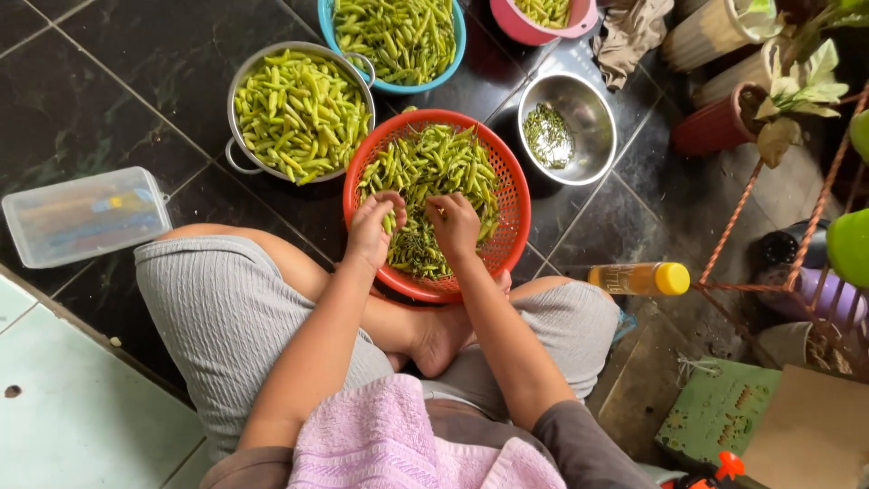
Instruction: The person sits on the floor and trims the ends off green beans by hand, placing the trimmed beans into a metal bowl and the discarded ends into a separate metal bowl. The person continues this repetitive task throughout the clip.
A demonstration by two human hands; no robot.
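Head view looked straight down on a person seated cross-legged on a dark tiled floor, with both hands in an orange perforated basket that rested against the bare feet. The basket was heaped with green chilies. The left hand had its fingers curled and pinched on a single green chili at the near-left part of the heap. The right hand lay just beside it, its fingers likewise bent in and nipping a chili; the two sets of fingers were close together but not touching. Under and just nearer than the fingers lay a darker patch of thin stems amid the chilies.

Beyond the fingers and to their left stood a steel colander full of green chilies, touching the orange basket's rim. Farther beyond the fingers sat a blue basket, also full of chilies, and a pink bowl was partly cut off at the frame's top edge. To the right of the fingers, just past the orange basket, stood a steel bowl holding a small pile of dark green stems. Right of the fingers and nearer the person, a bottle with a yellow cap lay on its side on the floor. Well off to the left of the fingers sat a clear plastic lidded box. A pink towel lay across the person's lap.
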